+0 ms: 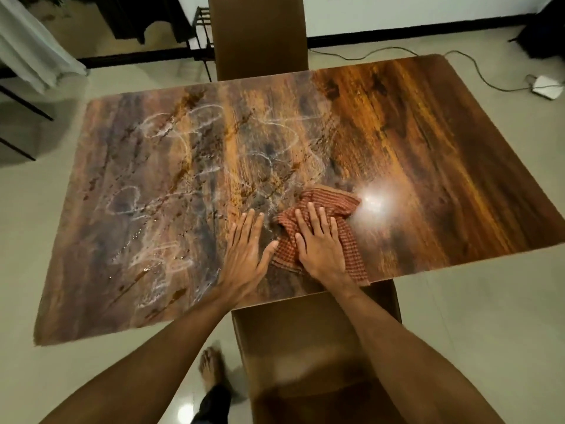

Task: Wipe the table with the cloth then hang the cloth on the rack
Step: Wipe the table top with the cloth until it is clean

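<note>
On the table (428,133) | right hand (321,243) flat, pressing cloth (330,200) | left hand (244,249) flat beside it | chair (305,332) at near edge

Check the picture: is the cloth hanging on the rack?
No, the cloth lies on the table, pressed flat under the right hand.

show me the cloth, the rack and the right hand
cloth (331,198): head view, bunched far end
rack (197,35): head view, black upright post
right hand (318,243): head view, back of hand
</note>
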`<action>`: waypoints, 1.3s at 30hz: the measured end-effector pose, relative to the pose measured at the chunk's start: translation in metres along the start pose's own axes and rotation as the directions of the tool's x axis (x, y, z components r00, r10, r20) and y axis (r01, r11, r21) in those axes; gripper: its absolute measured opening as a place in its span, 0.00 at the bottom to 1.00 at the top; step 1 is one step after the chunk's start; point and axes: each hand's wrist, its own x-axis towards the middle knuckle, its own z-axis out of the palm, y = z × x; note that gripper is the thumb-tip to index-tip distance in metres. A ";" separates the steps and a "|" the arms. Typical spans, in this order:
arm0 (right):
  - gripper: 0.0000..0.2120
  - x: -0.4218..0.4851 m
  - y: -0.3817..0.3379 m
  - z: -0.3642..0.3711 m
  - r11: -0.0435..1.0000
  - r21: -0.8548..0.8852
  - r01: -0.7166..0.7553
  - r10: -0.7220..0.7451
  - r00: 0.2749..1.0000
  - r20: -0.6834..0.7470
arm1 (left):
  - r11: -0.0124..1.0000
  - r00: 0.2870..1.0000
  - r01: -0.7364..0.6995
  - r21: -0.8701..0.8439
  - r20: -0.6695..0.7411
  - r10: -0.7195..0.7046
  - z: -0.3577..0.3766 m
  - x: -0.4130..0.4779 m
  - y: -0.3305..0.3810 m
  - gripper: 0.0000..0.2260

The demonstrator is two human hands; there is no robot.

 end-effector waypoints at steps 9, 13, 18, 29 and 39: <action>0.30 0.028 -0.073 0.007 0.875 0.088 -0.475 0.482 0.873 -0.076 | 0.985 0.981 -0.164 -0.045 0.102 0.168 -0.054 0.031 -0.100 0.30; 0.29 0.024 -0.100 0.014 0.968 0.023 -0.251 0.251 0.968 -0.009 | 0.981 0.975 -0.187 -0.045 0.114 0.191 -0.078 0.046 -0.124 0.31; 0.30 0.047 -0.094 0.005 0.730 0.180 -0.660 0.674 0.738 -0.026 | 0.971 0.960 -0.236 -0.033 0.148 0.238 -0.091 0.067 -0.147 0.32; 0.30 0.099 -0.115 0.006 0.778 0.160 -0.607 0.622 0.781 -0.056 | 0.953 0.925 -0.302 -0.020 0.234 0.298 -0.081 0.130 -0.145 0.32; 0.30 0.207 -0.091 -0.010 0.779 0.143 -0.611 0.627 0.768 -0.133 | 0.932 0.911 -0.359 0.043 0.233 0.340 -0.074 0.235 -0.139 0.32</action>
